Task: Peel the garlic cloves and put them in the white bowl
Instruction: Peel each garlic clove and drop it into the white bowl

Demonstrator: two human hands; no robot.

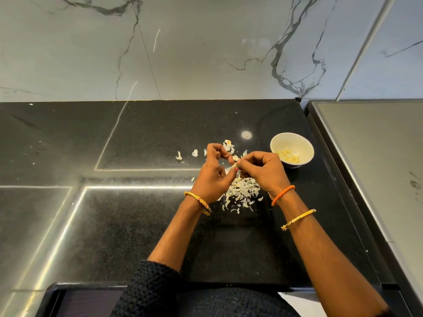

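The garlic clove [234,165] is a small, pale cream sliver, only its tip visible between the 2 hands, held above the black counter [142,225] just left of the white bowl [292,149]. The left hand [211,177] has its fingers [218,148] curled, thumb and forefinger closing on the clove from the left; the right hand [263,169] pinches it from the side nearer the bowl, its fingers bent and pressed close together (how much skin is left on the clove is too small to tell).

The bowl stands upright on the counter, round and plain white inside, with a dark band low on its outer wall. In its bottom lie several peeled cloves [288,156], smooth and yellowish white.

Left of the bowl and nearer the person, under and beside the hands, a heap of papery skins [241,195] lies on the counter, white and curled. A few more scraps [194,153] lie scattered further left of the bowl.

The left wrist carries 1 gold bangle [198,202]; the right wrist carries an orange braided band [283,195] and, further up the forearm, a gold bangle [298,219].

No brand, label or readable writing shows on the bowl or anywhere else.
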